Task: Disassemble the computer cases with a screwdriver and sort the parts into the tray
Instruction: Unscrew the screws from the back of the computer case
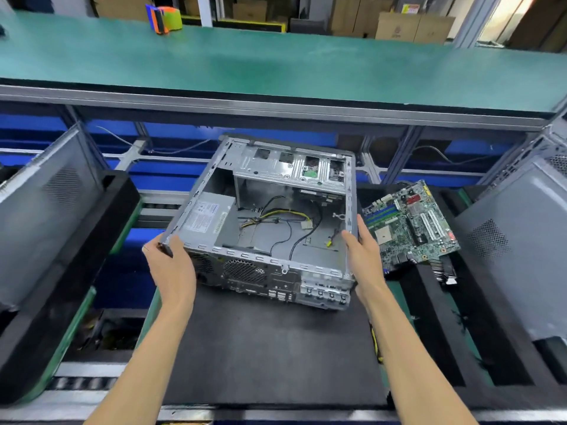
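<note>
An open grey computer case [267, 265] sits tilted over the black foam tray [270, 348] in the middle, its rear panel facing me. Inside lie a power supply [208, 217] at the left and loose yellow and black cables [285, 219]. My left hand [171, 265] grips the near left corner of the case. My right hand [365, 256] holds the right rim, thumb inside the edge. A green motherboard [411, 222] lies to the right of the case, on the neighbouring black tray [435, 317]. No screwdriver is in view.
Closed grey computer cases stand on trays at the far left [40, 216] and far right [521, 240]. A green-topped shelf [276, 65] runs across above the line, with an orange and green object [164, 18] on it. Blue bins sit behind the conveyor.
</note>
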`<state>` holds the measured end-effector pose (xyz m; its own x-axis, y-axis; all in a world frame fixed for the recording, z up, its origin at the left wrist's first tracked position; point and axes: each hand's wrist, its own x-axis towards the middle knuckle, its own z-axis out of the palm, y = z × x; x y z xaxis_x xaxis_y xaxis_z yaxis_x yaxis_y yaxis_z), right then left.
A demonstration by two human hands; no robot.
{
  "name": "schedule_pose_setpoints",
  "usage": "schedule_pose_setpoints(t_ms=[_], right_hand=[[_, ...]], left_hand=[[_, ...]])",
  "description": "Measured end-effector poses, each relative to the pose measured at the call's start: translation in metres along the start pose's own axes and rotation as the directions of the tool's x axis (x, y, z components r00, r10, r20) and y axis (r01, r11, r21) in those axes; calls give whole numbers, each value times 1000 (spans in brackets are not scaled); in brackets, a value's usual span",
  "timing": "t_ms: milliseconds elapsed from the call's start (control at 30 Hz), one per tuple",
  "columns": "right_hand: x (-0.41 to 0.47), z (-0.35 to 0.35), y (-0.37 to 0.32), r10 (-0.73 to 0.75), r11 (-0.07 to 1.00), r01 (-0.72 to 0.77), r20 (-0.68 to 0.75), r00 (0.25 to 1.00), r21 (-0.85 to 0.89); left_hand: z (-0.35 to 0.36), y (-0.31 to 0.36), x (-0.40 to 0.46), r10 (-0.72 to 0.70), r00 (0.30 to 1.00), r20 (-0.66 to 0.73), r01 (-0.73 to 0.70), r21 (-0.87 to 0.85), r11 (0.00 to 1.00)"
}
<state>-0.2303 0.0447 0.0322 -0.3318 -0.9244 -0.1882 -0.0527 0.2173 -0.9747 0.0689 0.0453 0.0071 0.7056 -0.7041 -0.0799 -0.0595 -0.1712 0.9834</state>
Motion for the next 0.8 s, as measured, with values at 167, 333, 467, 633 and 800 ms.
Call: schedule_pose_setpoints(t_ms=[167, 333, 467, 633, 800], right_hand=[[23, -6, -4, -34, 999, 37, 90, 995, -33], [26, -6, 0, -31, 1000, 30, 64, 997, 7], [10, -20, 6, -20, 1000, 21, -74, 997, 10], [-27, -66, 40, -115, 934, 32, -214, 970, -355], [-59, -90, 92, 41, 735, -119, -132, 990, -668]], left_hand=[[-21, -8, -31, 18, 998, -52, -16, 22, 1000], [-31, -1, -35, 9, 1000, 23, -12, 138, 990], [-31, 12, -45, 284, 955, -83, -253, 269, 929], [3, 24, -108, 516, 836, 184, -519, -37, 854], [47, -11, -177, 357, 628, 691, -456, -45, 889]])
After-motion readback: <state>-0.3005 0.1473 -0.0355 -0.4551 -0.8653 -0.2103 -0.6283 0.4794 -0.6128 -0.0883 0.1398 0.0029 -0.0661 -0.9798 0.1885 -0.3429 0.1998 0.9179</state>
